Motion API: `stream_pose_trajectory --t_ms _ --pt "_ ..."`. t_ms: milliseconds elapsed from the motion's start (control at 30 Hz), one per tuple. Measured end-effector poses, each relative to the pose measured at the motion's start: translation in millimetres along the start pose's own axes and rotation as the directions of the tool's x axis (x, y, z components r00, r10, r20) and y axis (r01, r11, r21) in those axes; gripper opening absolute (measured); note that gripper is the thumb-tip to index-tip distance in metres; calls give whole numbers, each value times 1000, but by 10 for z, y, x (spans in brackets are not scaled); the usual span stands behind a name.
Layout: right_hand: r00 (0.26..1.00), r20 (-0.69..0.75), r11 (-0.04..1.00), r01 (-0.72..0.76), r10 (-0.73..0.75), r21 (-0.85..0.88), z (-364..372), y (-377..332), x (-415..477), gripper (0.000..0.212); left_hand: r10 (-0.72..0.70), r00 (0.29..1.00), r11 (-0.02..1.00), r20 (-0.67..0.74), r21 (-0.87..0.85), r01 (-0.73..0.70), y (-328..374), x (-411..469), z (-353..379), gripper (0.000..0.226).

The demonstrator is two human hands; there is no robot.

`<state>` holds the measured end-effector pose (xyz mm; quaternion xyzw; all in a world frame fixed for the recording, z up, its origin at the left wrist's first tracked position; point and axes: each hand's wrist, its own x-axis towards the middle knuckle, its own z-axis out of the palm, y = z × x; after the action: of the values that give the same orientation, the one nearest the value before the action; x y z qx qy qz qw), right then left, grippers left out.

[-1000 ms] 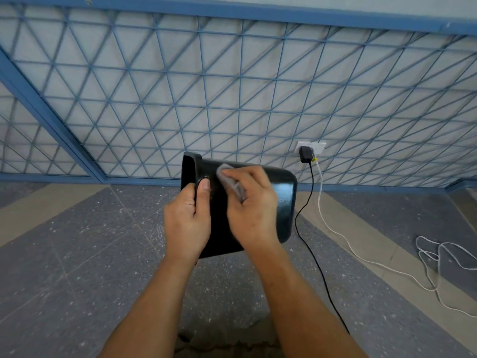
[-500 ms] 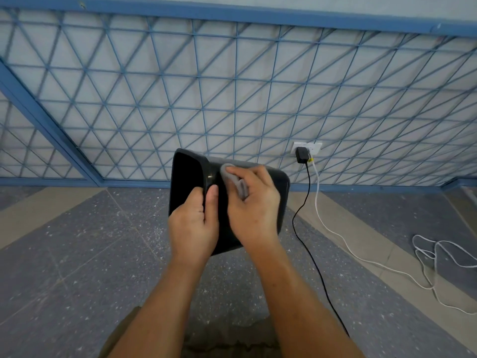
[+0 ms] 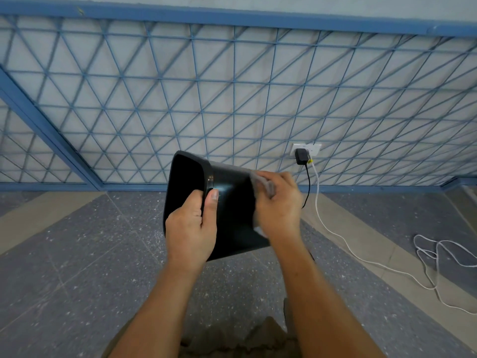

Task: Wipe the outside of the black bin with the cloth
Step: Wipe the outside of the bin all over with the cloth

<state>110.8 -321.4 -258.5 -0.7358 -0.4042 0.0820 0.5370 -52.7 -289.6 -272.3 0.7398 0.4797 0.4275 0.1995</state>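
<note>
The black bin [image 3: 232,202] is held off the floor at the centre of the frame. It lies on its side, with its open mouth turned toward the left of the frame and its base end toward the right. Its glossy outer wall faces up toward the camera.

The left hand [image 3: 191,228] grips the bin at the rim. The thumb lies straight along the outer wall just past the rim band, and the fingers curl over the edge into the dark opening, where their tips are hidden. The right hand [image 3: 280,205] is at the base end of the bin, fingers bent round a bunched grey cloth [image 3: 260,182] and pressing it against the outer wall. This hand and the cloth are slightly blurred.

Both bare forearms reach up from the bottom of the frame, and a strip of olive-brown clothing [image 3: 245,339] shows between them.

Below the bin is a speckled grey floor [image 3: 77,254] crossed by tan bands [image 3: 38,215]. Behind it, across the upper half of the frame, stands a pale wall covered by a blue metal lattice [image 3: 232,99].

Just above and to the right of the bin, a white wall socket [image 3: 313,149] holds a black plug adapter [image 3: 301,156]. A black cable [image 3: 308,184] drops from it behind the right hand. A white cable [image 3: 361,257] runs down across the floor to loose loops at the right edge of the frame.
</note>
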Motion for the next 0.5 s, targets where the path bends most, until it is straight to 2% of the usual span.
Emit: stream_pose_trajectory --t_ms 67,133,267,333,400,500 --pt "989 -40 988 -145 143 -49 -120 229 83 18 23 1000 1000 18 2 -23 -3 4 -21 48" --pt "984 -59 984 -172 170 -35 -115 234 77 17 30 999 999 31 22 -31 20 10 -19 47" --pt "996 12 993 85 -86 78 142 -203 -134 16 10 1000 999 27 35 -11 35 11 29 45" --pt "988 28 984 148 -151 98 162 -281 -169 17 -13 1000 1000 8 12 13 20 10 11 46" --pt "996 -14 993 94 -93 73 83 -106 -62 16 -32 999 999 -21 -2 32 8 17 -34 46" --pt "993 -60 995 -101 100 -9 -79 287 81 15 -17 1000 1000 -8 6 17 -29 23 -80 43"
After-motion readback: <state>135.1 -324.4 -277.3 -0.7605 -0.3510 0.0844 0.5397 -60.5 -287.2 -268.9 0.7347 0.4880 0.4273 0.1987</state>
